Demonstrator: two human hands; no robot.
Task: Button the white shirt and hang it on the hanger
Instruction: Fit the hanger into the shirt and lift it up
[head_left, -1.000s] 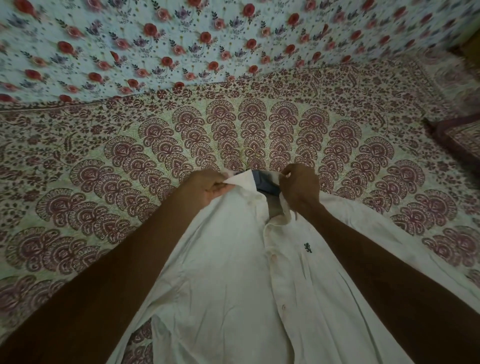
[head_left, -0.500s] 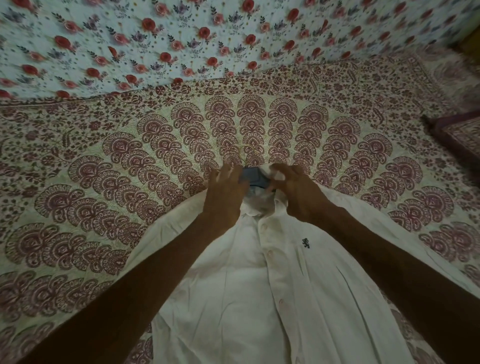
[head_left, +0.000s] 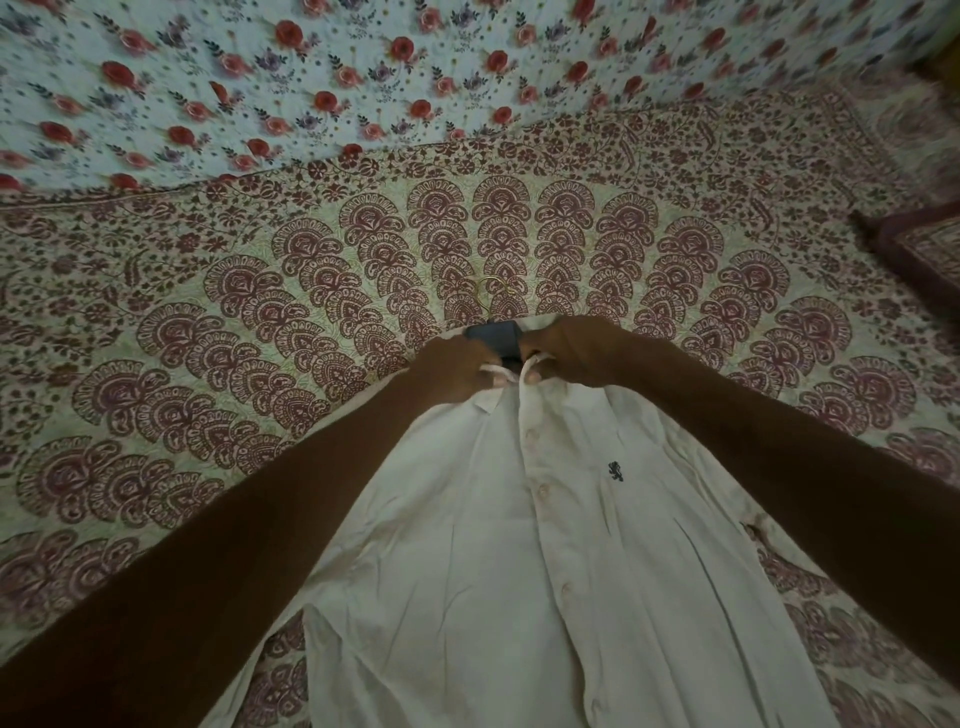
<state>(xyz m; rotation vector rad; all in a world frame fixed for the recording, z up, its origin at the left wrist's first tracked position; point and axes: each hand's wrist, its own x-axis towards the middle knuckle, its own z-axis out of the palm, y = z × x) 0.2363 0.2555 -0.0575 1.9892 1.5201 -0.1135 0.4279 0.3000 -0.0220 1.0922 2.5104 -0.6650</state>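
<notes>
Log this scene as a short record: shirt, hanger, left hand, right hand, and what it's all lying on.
shirt: white shirt lying front up, placket buttons below the collar look fastened
hanger: dark hanger inside the neck, its gold hook pointing away from the person
left hand: pinches one collar end
right hand: pinches the other collar end
surface: maroon-patterned bedspread

Shirt (head_left: 467, 545) flat on bedspread (head_left: 208, 338), front up, collar (head_left: 485, 401) at the far end, hem toward the person. Hanger (head_left: 493, 335) sits in the neck opening, its hook (head_left: 496, 291) on the bedspread just beyond the collar. Left hand (head_left: 457, 371) at collar's left side, right hand (head_left: 571, 353) at its right, both gripping the shirt there, close together. Wall (head_left: 311, 78) behind the bedspread; cushion (head_left: 919, 249) far right.
</notes>
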